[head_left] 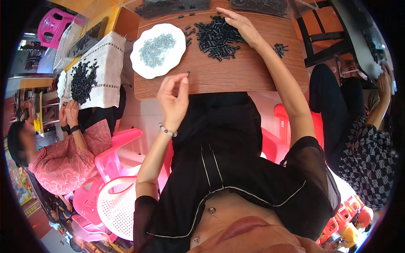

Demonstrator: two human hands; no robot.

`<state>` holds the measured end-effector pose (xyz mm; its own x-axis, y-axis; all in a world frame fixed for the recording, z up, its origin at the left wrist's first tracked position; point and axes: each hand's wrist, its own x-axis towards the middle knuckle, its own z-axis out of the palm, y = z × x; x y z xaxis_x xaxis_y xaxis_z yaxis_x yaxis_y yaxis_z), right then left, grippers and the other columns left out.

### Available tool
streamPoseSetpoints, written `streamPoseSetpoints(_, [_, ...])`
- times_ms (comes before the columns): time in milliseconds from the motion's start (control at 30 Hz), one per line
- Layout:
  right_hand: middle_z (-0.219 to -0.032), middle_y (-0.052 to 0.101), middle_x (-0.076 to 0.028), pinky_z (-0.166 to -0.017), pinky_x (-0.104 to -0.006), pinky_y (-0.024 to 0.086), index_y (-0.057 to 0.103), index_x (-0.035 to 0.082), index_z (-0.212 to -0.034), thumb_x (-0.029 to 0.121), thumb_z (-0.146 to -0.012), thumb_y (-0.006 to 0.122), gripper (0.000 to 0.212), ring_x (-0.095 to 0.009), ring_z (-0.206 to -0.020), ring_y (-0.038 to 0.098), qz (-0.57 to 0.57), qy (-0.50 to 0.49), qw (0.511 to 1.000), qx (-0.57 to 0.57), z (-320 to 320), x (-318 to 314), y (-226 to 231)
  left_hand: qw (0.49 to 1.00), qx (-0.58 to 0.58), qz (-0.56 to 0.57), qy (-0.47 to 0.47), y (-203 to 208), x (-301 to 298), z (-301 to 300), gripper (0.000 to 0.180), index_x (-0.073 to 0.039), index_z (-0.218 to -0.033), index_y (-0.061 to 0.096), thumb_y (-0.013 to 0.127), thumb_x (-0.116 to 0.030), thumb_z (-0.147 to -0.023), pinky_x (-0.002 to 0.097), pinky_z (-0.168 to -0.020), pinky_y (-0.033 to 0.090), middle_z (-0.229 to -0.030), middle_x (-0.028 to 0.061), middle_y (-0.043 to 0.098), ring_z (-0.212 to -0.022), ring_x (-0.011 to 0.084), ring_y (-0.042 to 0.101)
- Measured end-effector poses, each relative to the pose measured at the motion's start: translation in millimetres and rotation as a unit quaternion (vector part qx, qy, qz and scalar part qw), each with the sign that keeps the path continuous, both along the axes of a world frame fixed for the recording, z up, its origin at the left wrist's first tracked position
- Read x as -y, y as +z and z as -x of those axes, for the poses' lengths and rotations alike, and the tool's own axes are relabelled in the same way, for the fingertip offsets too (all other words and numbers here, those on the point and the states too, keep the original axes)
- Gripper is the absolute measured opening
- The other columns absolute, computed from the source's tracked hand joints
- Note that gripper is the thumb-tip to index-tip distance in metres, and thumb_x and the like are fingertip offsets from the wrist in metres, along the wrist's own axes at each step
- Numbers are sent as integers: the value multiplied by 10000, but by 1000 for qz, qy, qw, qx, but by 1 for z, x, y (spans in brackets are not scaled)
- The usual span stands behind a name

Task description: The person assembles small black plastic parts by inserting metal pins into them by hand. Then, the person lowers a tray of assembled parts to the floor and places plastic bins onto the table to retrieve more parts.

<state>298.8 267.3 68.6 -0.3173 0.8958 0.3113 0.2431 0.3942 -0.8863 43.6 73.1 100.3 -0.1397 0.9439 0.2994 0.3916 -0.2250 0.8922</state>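
Observation:
My left hand [174, 96] is above the table's near edge, below the white plate. Its thumb and index finger come together, and a tiny dark piece [188, 73] shows at the fingertips. My right hand [244, 28] lies with fingers stretched out over the far right side of a pile of small black cylindrical pieces [217, 40]. To the left of that pile, a white scalloped plate [137, 63] holds many small clear, greyish pieces [157, 49]. A small group of dark pieces [280, 50] lies to the right of my right forearm.
The brown wooden table [249, 78] has clear trays of dark pieces [168, 6] along its far edge. At the left, a person [71, 156] works at a cloth-covered table [107, 80] with black pieces. Another person [365, 147] sits at the right. Pink and red plastic chairs [116, 158] stand around.

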Motion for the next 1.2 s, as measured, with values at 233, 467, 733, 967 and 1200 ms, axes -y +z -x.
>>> streamPoseSetpoints(233, [-1394, 510, -78, -1107, -315, 293, 576, 101, -1311, 249, -975, 495, 377, -202, -1322, 426, -45, -33, 998, 12, 0, -3, -9, 986, -163, -3, 24, -15, 4, 8, 278, -59, -1071, 648, 705, -144, -813, 285, -522, 457, -914, 51, 591, -548, 137, 552])
streamPoseSetpoints(467, [-1112, 693, -68, -922, -307, 470, 673, 74, -1163, 235, -955, 538, 296, -186, -1049, 635, -59, -136, 982, 120, 16, 4, 5, 979, -196, 31, 45, -19, -8, 23, 160, -94, -973, 684, 685, -182, -840, 332, -553, 464, -819, 24, 611, -559, 175, 576])
streamPoseSetpoints(733, [-774, 682, -132, -657, -350, 531, 695, 118, -1075, 208, -901, 588, 224, -276, -720, 675, -238, -115, 937, 230, 79, -20, 28, 976, -206, -11, 72, -18, -7, 11, 96, -155, -891, 709, 659, -227, -852, 371, -589, 468, -809, 10, 601, -680, 246, 616])
streamPoseSetpoints(967, [-917, 686, -184, -747, -443, 542, 682, 137, -1112, 119, -831, 548, 312, -338, -865, 664, -323, -45, 876, 355, 152, -52, 33, 975, -207, -29, 81, -15, -5, 12, 101, -152, -894, 706, 681, -233, -838, 363, -593, 479, -807, 7, 588, -695, 237, 618])
streamPoseSetpoints(1200, [-854, 689, -137, -706, -431, 533, 671, 97, -1015, 212, -874, 594, 198, -308, -838, 666, -330, -75, 895, 290, 169, -41, 51, 976, -198, -59, 74, -17, -7, 22, 111, -141, -919, 705, 687, -206, -831, 353, -591, 485, -814, 2, 584, -704, 225, 619])
